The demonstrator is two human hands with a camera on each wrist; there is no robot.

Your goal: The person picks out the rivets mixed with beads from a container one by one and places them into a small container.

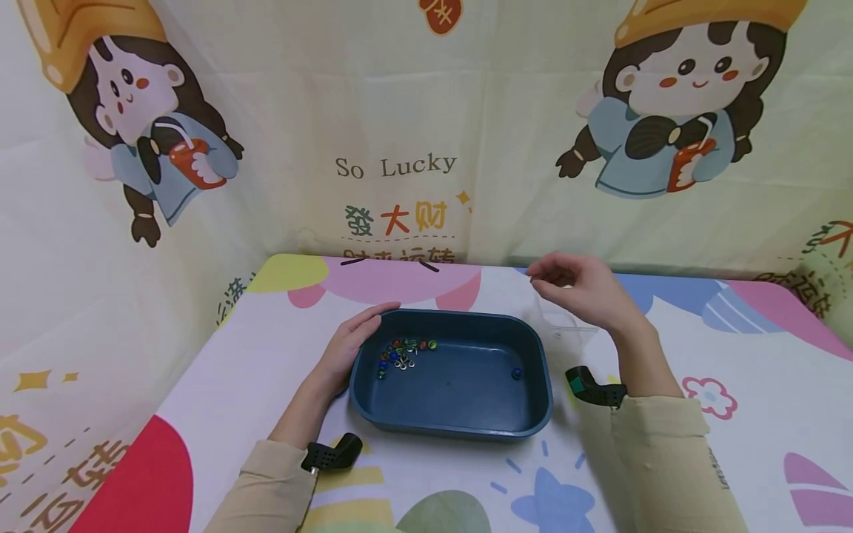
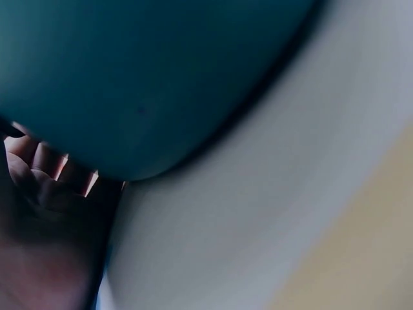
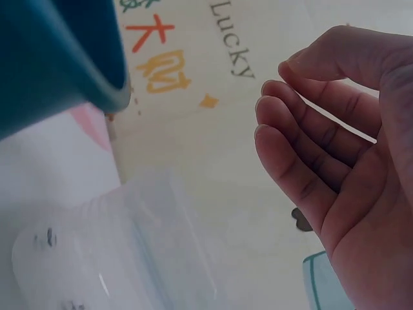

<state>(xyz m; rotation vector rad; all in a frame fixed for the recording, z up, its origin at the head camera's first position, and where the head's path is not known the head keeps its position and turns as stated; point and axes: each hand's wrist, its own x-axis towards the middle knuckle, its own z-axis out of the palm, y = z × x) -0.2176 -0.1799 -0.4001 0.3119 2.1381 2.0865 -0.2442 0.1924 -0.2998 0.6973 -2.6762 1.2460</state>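
A dark blue rectangular basin (image 1: 450, 433) stands on the patterned cloth. Several glass marbles (image 1: 393, 357), red, green and blue, lie in its left end beside small metal rings (image 1: 403, 363). One blue marble (image 1: 517, 373) is apart near the right end. My left hand (image 1: 346, 344) rests against the basin's left outer wall and far left corner, fingers stretched along it. Raised beyond the right end is my right hand (image 1: 586, 289), thumb and index tips together; whether anything tiny is between them is hidden. Below it stands a clear plastic container (image 3: 129, 245), faint in the head view.
Two short dark strips (image 1: 429, 266) lie at the cloth's back edge. Behind the table hangs a printed curtain (image 1: 506, 148) with cartoon figures and lettering. A patterned tablecloth (image 1: 666, 348) spreads around the basin on all sides.
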